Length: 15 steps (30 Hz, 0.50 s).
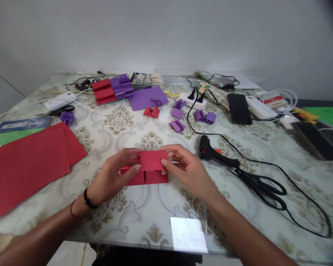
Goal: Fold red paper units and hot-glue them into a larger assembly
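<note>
Over the middle of the table, my right hand (190, 173) pinches a small red paper square (153, 159) between thumb and fingers at its right edge. My left hand (109, 177) is closed at the left edge of the red paper, thumb in front and fingers partly behind it. Just below the square show red folded paper pieces (157, 177), side by side with a dark gap between them. The square covers their upper part, so I cannot tell whether they are joined to it.
Large red sheets (30, 166) lie at left. At right are a black glue gun (211, 149) with a trailing cord and black-handled scissors (262, 188). Folded purple pieces (177, 125), a power strip (192, 99), a red-and-purple folded panel (112, 88) and a phone (239, 108) lie farther back.
</note>
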### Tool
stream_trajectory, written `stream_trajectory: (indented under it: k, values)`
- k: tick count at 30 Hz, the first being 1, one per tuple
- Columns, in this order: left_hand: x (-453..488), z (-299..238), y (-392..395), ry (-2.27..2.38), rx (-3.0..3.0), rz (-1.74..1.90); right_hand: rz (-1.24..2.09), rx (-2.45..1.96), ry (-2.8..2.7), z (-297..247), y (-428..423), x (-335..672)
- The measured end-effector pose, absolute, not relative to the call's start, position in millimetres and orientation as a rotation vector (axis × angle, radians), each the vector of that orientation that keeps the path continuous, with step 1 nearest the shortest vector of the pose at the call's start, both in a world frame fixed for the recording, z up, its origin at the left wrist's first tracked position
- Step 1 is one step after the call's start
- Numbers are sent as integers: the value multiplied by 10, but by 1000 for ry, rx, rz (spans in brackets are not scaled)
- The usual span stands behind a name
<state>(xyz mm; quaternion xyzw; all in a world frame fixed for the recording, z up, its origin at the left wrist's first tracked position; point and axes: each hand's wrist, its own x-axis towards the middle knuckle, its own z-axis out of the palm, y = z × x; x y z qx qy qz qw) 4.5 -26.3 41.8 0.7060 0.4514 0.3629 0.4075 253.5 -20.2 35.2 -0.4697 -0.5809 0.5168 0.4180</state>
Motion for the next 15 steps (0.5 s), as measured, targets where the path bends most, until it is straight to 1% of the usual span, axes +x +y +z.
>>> stream_trajectory:
  k: [2,4,8,11,15]
  values:
    - [56,404,-254,1135,2057,943,1256,-1225,-1434,289,-109,2584]
    - [67,352,-243,1133,2240,880,1262,-1246,-1448,207,-28,2612]
    - [70,157,-205,1110,2452,682,1250,-1293,-1538,64,37,2585]
    - [59,46,-173,1081,2553,563,1136,-1350,-1617,25,33,2541]
    - [51,31,-155,1105,2584,444,963,-1393,-1701,31,40,2521]
